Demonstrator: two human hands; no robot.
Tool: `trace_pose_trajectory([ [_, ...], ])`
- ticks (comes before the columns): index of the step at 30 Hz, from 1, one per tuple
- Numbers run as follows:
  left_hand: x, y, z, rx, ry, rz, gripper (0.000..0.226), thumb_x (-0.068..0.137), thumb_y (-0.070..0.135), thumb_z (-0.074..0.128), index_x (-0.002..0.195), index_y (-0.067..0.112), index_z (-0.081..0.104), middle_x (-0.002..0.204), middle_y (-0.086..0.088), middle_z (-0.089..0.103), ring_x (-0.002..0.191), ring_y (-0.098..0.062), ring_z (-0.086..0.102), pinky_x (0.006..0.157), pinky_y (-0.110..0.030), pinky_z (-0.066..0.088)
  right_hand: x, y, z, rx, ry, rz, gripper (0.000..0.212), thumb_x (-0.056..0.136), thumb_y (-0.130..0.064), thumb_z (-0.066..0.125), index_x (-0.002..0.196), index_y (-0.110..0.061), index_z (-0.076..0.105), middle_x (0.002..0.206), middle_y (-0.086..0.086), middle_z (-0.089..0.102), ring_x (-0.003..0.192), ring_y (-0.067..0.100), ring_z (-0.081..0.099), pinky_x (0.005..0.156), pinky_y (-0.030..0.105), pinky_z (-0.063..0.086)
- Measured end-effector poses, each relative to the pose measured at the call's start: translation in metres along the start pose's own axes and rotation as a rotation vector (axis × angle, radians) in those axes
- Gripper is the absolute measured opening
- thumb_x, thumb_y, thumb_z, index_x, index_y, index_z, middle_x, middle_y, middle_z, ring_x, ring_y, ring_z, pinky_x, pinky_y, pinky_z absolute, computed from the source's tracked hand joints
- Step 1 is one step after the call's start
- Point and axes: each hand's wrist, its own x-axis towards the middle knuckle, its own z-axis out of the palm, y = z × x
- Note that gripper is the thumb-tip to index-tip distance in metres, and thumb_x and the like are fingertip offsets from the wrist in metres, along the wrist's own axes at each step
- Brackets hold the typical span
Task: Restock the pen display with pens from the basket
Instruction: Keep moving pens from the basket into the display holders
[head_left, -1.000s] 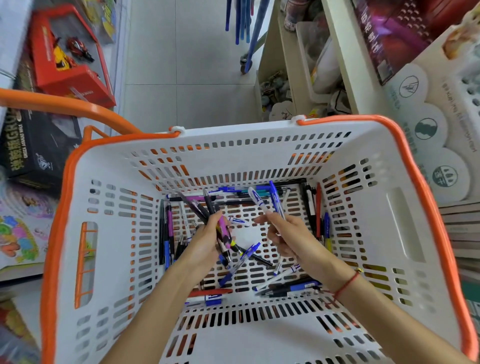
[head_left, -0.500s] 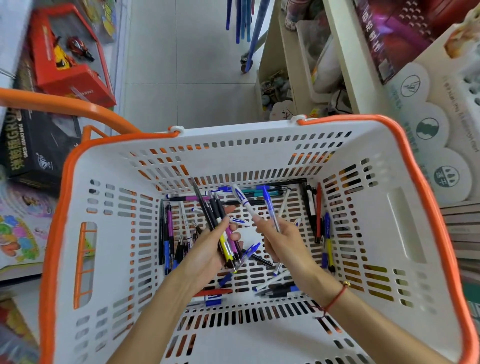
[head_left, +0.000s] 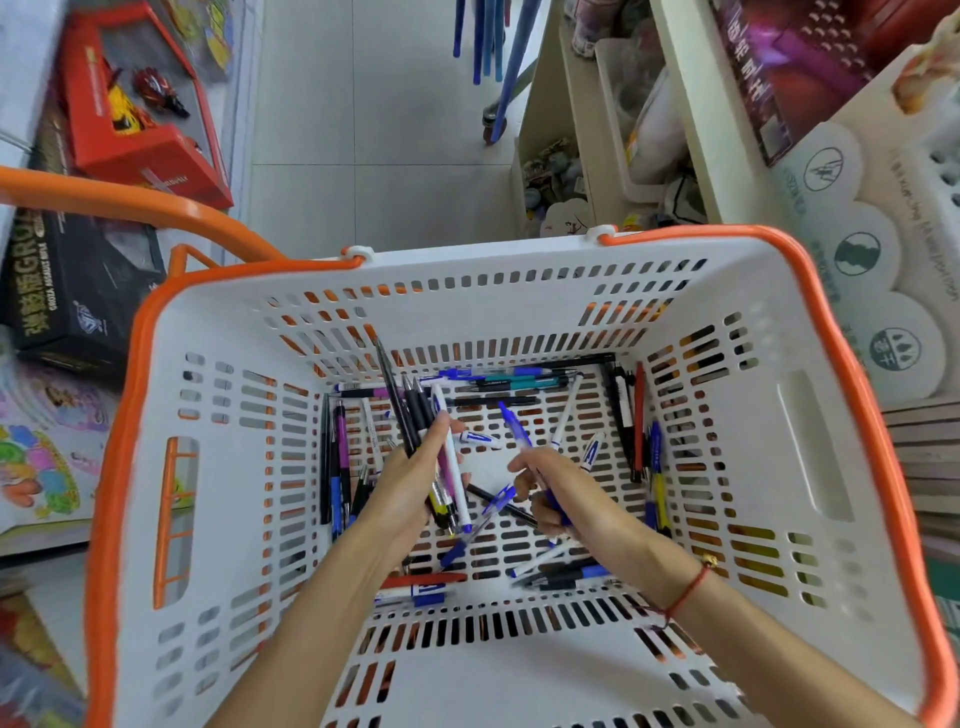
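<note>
Inside the basket (head_left: 519, 275), a blue pen (head_left: 514, 426) is pinched by the right hand (head_left: 558, 486), its long axis pointing away toward the far wall, just beside the pen bundle (head_left: 431, 441) gripped upright by the left hand (head_left: 410, 483).

Loose pens (head_left: 524, 385) lie in the basket (head_left: 810, 467), between toy boxes (head_left: 130, 98) left and shelves (head_left: 691, 104) right.

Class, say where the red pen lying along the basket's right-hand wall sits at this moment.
In the head view, the red pen lies on the basket floor at its far right, beside a black-and-white pen, beyond the right hand.
</note>
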Motion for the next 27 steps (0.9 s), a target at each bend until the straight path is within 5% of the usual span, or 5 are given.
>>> trace_pose_trajectory([
  [4, -0.005, -0.003, -0.002, 0.018, -0.060, -0.023, 0.034, 0.096, 0.036, 0.052, 0.116, 0.010, 0.063, 0.115, -0.006, 0.071, 0.098, -0.017, 0.071, 0.088, -0.039, 0.054, -0.002, 0.001, 0.000, 0.225, -0.141, -0.031, 0.021, 0.104, -0.009, 0.038, 0.109, -0.010, 0.058, 0.067, 0.002, 0.054, 0.053, 0.011, 0.046, 0.049, 0.019, 0.041],
  [15, -0.025, 0.032, -0.024, 0.518, -0.226, 0.025, 0.023, 0.098, 0.038, 0.049, 0.108, 0.021, 0.062, 0.099, 0.003, 0.073, 0.080, 0.003, 0.068, 0.100, -0.032, 0.046, -0.019, -0.037, -0.025, -0.844, -0.623, 0.004, 0.032, 0.101, -0.015, 0.049, 0.132, -0.018, 0.057, 0.087, -0.006, 0.063, 0.063, 0.001, 0.051, 0.053, 0.012, 0.040],
  [21, -0.040, 0.034, -0.011, 0.478, -0.322, -0.240, 0.096, 0.089, 0.041, 0.062, 0.154, 0.008, 0.000, 0.156, -0.005, 0.027, 0.131, -0.011, 0.040, 0.115, -0.039, 0.025, -0.010, -0.038, -0.016, -0.459, -0.133, -0.151, 0.029, 0.079, -0.017, 0.077, 0.098, -0.003, 0.060, 0.068, 0.000, 0.071, 0.058, 0.007, 0.065, 0.057, 0.016, 0.049],
  [24, -0.057, 0.044, 0.000, 0.432, -0.351, -0.198, 0.069, 0.095, 0.034, 0.056, 0.147, 0.019, 0.013, 0.136, 0.000, 0.051, 0.088, 0.002, 0.063, 0.103, -0.033, 0.039, -0.021, -0.038, -0.019, -0.346, 0.015, -0.340, 0.038, 0.071, -0.024, 0.083, 0.099, -0.007, 0.063, 0.061, -0.001, 0.065, 0.049, 0.006, 0.053, 0.056, 0.018, 0.044],
  [27, -0.061, 0.050, 0.010, 0.490, -0.463, -0.139, 0.054, 0.094, 0.039, 0.055, 0.141, 0.027, 0.033, 0.129, 0.013, 0.057, 0.129, -0.010, 0.050, 0.113, -0.037, 0.035, -0.042, -0.037, -0.026, -0.236, 0.021, -0.413, 0.044, 0.070, -0.027, 0.079, 0.109, -0.015, 0.063, 0.073, 0.005, 0.066, 0.065, 0.012, 0.060, 0.069, 0.023, 0.049],
])
